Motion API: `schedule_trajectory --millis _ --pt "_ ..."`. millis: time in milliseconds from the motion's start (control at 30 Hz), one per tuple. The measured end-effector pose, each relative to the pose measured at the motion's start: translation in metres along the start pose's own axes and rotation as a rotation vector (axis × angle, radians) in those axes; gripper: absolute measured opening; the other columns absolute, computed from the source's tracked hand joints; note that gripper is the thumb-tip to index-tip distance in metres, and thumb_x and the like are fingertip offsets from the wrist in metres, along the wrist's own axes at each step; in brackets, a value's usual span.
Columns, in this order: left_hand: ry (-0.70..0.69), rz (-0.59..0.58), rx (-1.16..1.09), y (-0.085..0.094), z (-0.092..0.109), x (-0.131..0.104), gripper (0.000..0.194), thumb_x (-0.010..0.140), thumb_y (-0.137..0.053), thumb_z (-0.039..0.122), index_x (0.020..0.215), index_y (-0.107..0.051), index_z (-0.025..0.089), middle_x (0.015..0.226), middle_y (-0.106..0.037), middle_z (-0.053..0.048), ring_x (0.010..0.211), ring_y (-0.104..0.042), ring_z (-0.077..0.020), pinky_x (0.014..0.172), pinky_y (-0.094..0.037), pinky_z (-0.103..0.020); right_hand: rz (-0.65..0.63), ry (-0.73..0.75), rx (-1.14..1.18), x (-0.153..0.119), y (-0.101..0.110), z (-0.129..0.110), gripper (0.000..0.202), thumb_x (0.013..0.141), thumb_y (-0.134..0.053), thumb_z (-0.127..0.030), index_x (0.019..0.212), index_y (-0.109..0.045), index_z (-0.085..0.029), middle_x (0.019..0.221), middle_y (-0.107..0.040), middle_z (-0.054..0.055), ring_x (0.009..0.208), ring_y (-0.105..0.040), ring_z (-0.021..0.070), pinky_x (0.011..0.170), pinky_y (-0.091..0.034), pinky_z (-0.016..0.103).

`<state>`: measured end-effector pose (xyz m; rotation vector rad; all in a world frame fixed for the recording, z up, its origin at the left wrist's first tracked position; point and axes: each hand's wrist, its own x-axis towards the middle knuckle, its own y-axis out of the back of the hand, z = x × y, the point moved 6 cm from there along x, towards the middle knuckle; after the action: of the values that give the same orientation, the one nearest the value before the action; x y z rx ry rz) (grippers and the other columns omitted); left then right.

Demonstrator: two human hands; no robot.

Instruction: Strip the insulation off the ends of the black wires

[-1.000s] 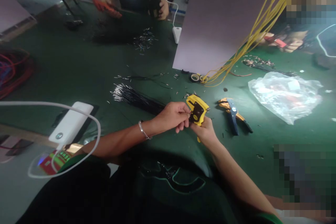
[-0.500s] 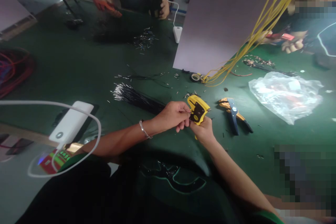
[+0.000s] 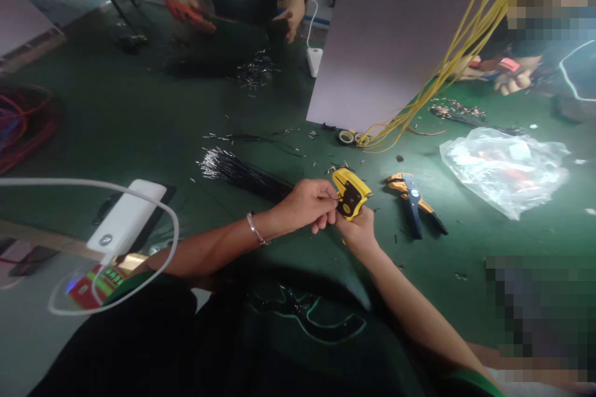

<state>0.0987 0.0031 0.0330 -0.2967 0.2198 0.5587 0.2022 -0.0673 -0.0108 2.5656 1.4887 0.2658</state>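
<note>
My right hand (image 3: 358,228) is wrapped round the handles of a yellow and black hand tool (image 3: 352,194). Thumb and fingers of my left hand (image 3: 311,203) pinch a thin black wire at the tool's left side; the wire's end is hidden at the jaws. A bundle of black wires (image 3: 246,175) with shiny tips lies on the green table to the left, partly behind my left hand. To the right of the tool rest blue and orange pliers (image 3: 412,198).
A purple-grey panel (image 3: 391,37) stands ahead, with yellow wires (image 3: 431,90) hanging beside it. A plastic bag (image 3: 505,167) lies right, a white power bank (image 3: 126,214) with cable left. People's hands hold tools across the table.
The yellow tool and my right hand have shifted very slightly left. My left hand keeps its pinch. Across the table, a person's hand with a dark object has lowered and turned.
</note>
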Motion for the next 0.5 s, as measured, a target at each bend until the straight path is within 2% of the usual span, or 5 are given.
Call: schedule_trajectory --millis 267,500 --pt "-0.017 0.002 0.008 0.0002 0.0031 0.0000 0.012 0.081 -0.049 0.004 0.077 -0.052 0.015 0.052 -0.058 0.004 0.036 -0.048 -0.0047 0.033 -0.038 -0.016 0.046 0.028 -0.062 0.0032 -0.0015 0.0005 0.019 0.069 -0.063 -0.028 0.054 -0.055 -0.020 0.049 -0.054 -0.002 0.046 -0.046 0.0126 0.047 -0.040 0.028" --pt "-0.010 0.003 0.000 0.0008 0.0026 0.0012 0.012 0.082 -0.049 0.003 0.078 -0.051 0.015 0.054 -0.060 0.003 0.036 -0.048 -0.0044 0.033 -0.038 -0.016 0.034 0.050 -0.050 0.0028 -0.0027 0.0045 0.020 0.072 -0.062 -0.029 0.055 -0.056 -0.020 0.050 -0.053 -0.002 0.047 -0.046 0.0118 0.049 -0.041 0.028"
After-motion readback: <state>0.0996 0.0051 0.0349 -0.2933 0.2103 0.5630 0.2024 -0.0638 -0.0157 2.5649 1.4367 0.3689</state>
